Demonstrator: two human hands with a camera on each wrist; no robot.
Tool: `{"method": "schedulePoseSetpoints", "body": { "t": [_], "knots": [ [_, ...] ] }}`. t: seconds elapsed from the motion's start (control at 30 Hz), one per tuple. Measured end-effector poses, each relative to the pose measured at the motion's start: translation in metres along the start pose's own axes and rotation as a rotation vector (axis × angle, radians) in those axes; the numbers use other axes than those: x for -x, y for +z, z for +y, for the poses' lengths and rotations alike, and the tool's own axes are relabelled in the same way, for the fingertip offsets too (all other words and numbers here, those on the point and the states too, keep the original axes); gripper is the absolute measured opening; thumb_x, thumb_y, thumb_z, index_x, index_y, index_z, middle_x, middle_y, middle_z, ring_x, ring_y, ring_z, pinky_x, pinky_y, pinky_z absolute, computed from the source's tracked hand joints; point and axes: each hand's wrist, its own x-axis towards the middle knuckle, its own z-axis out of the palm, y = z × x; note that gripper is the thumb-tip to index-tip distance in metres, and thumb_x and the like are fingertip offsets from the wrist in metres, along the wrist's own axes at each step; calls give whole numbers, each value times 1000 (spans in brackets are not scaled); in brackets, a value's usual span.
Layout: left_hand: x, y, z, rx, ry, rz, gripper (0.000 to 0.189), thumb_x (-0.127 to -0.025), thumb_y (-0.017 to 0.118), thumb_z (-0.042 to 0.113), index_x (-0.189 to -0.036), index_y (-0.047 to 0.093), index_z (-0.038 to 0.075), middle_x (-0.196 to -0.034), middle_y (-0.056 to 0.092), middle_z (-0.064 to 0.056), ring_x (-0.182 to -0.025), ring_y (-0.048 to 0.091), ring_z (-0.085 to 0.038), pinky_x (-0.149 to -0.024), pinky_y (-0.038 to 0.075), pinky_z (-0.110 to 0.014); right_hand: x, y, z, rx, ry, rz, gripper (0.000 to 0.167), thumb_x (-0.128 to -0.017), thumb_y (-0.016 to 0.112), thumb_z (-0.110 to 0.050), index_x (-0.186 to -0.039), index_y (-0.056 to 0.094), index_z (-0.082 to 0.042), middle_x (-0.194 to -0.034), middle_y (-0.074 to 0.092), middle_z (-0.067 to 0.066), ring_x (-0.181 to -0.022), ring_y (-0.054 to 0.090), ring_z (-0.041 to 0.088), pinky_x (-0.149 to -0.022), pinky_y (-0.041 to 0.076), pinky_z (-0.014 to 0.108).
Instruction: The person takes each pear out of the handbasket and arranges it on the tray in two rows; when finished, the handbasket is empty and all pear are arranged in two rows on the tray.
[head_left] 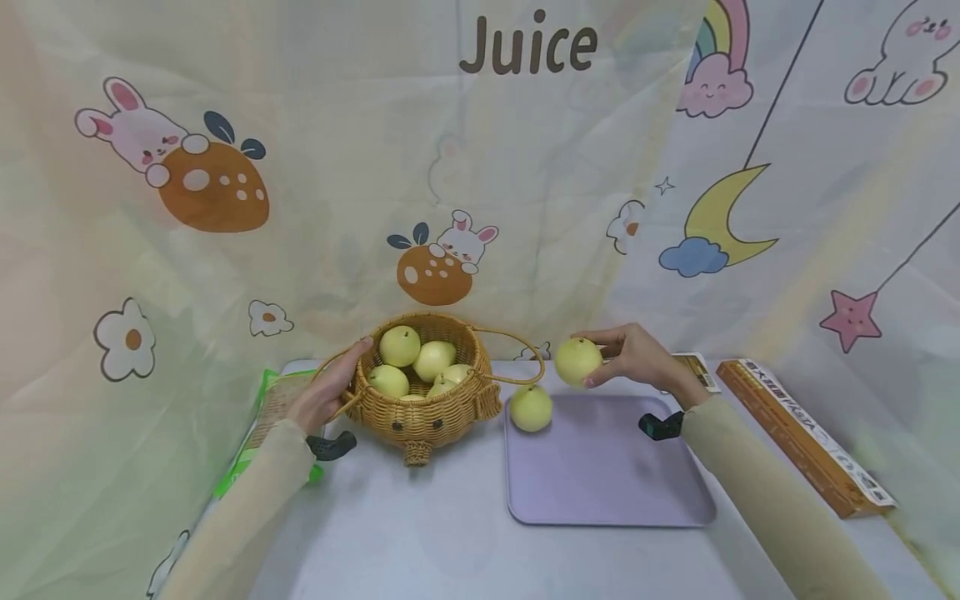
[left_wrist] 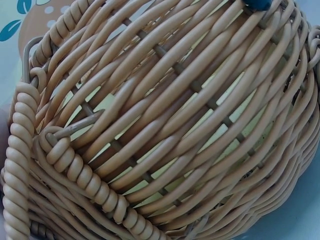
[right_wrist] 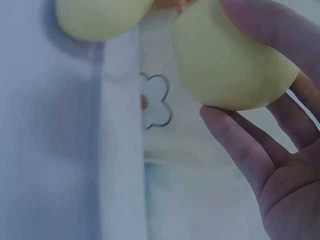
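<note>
A wicker basket (head_left: 442, 417) with an animal face holds several pale yellow pears (head_left: 433, 361). My left hand (head_left: 330, 387) grips its left side near the rim and handle; in the left wrist view the woven wall (left_wrist: 175, 110) fills most of the picture. My right hand (head_left: 637, 358) holds one pear (head_left: 578, 361) between thumb and fingers, above the back edge of a lilac tray (head_left: 607, 475). Close up, the fingertips press the underside of that held pear (right_wrist: 230, 65). Another pear (head_left: 531, 408) sits at the tray's back left corner, just right of the basket.
A long orange-brown pasta box (head_left: 802, 437) lies right of the tray, with another small package (head_left: 697, 372) behind the right wrist. At left, a green-edged bag (head_left: 273, 408) lies partly under the left arm. A printed curtain (head_left: 337, 167) hangs behind the table.
</note>
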Motion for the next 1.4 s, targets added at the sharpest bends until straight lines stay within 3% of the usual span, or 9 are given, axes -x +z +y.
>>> {"method": "schedulePoseSetpoints", "body": {
  "t": [0.27,0.53,0.73,0.9,1.13,1.27,1.4],
  "knots": [
    [-1,-3,0,-52,14,21,96,-105,45,69,-172,2,16,-178,-4,-20,-163,7,-40,-132,14,-61,8,9,33,-27,27,2,82,-70,101,-19,-145,67,-14,-150,63,13,-129,67,37,-92,57,26],
    [-4,-1,0,-74,22,59,94,-105,46,69,-172,7,17,-179,-2,-17,-165,6,-37,-134,10,-56,13,28,58,-65,53,9,83,-72,100,-18,-147,65,-12,-155,58,16,-129,67,39,-101,55,38],
    [-4,-1,0,-58,8,63,95,-104,47,69,-172,8,15,-178,2,-18,-163,11,-37,-134,14,-55,14,44,75,-111,85,21,84,-70,101,-17,-146,66,-15,-148,66,12,-122,71,31,-99,56,32],
    [-6,0,1,-30,18,53,93,-105,46,67,-172,6,17,-179,0,-16,-164,9,-36,-134,14,-54,15,50,79,-151,87,16,85,-72,100,-15,-149,63,-13,-148,65,14,-122,72,32,-98,55,30],
    [-5,-1,2,-43,19,49,96,-104,46,70,-173,5,17,-179,-4,-16,-165,6,-37,-134,12,-56,19,53,77,-122,56,16,85,-78,96,-18,-153,57,-12,-155,59,16,-131,64,42,-112,51,54],
    [-4,-1,1,-62,16,54,96,-104,45,71,-173,5,17,-179,-4,-16,-165,4,-37,-134,9,-57,17,58,78,-71,6,31,83,-79,96,-21,-152,58,-13,-155,59,14,-129,65,41,-109,52,50],
    [-5,-1,0,-34,26,40,94,-105,46,69,-172,7,16,-178,0,-18,-161,14,-36,-131,21,-53,16,62,77,-53,-42,45,81,-79,96,-21,-150,59,-12,-153,60,14,-127,66,39,-105,52,42]
  ]
}}
